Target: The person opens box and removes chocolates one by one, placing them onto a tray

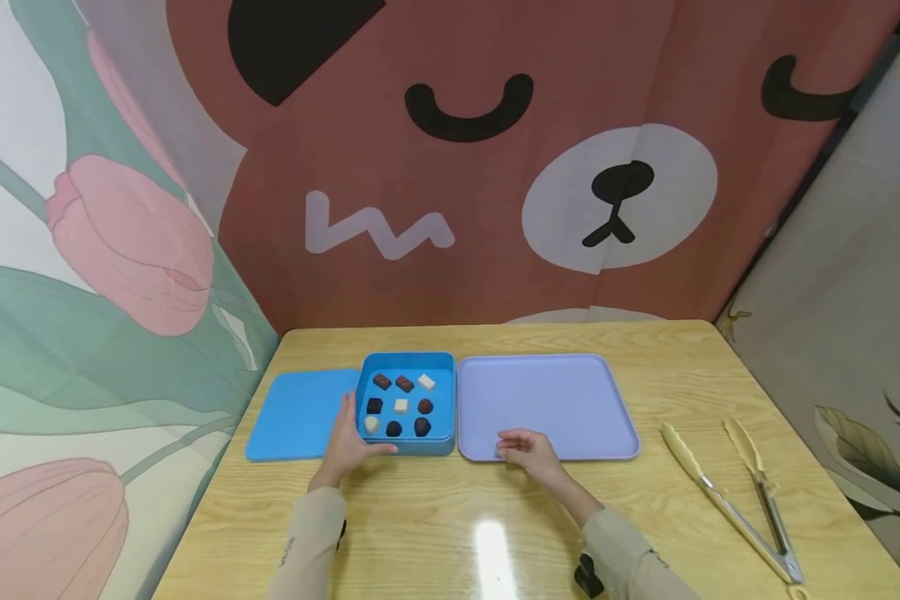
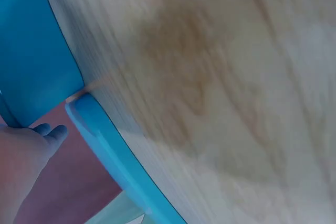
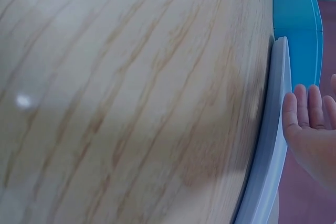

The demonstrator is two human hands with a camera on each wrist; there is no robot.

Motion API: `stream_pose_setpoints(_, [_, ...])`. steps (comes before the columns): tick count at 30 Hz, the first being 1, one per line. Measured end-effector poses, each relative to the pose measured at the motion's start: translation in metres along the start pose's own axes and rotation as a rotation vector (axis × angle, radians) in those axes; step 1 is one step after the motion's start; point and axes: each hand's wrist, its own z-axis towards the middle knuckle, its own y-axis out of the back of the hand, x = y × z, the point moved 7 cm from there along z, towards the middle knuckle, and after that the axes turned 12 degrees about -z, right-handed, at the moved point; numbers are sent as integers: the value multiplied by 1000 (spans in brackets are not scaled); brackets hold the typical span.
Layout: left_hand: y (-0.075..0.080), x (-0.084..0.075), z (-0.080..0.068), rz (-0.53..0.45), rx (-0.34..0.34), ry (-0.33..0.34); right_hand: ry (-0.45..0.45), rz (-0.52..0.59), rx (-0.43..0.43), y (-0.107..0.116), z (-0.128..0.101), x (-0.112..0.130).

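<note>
My left hand [image 1: 347, 446] is at the front left corner of a blue box [image 1: 420, 447], its fingers stretched along the left wall and its thumb spread across the front. Inside the box sit several chocolates [image 1: 404, 384] in rows of three, some dark, some brown and some white. My right hand [image 1: 531, 457] is over the front edge of a lilac tray [image 1: 562, 400], its fingers loosely bent and nothing in its hold. In the right wrist view the fingers of that hand [image 3: 312, 124] are relaxed beside the tray rim.
Left of the box lies a flat blue lid [image 1: 296, 417]. The lilac tray stands right against the box's other side. Metal tongs [image 1: 742, 524] with cream-coloured tips lie spread on the right of the wooden table [image 1: 435, 533]. Printed curtains [image 1: 465, 283] hang behind and at both sides.
</note>
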Motion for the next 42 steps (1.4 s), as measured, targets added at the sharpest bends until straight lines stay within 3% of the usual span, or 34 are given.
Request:
stream_pose_setpoints(19, [-8, 0, -3, -19, 13, 44, 0, 8, 14, 1, -6, 1])
stream_pose_setpoints(33, [-11, 3, -2, -24, 16, 76, -17, 5, -31, 15, -12, -2])
stream_pose_setpoints(37, [-12, 5, -2, -32, 11, 67, 19, -27, -58, 19, -15, 3])
stream_pose_setpoints(42, [-10, 7, -2, -39, 0, 58, 146, -131, -102, 24, -17, 11])
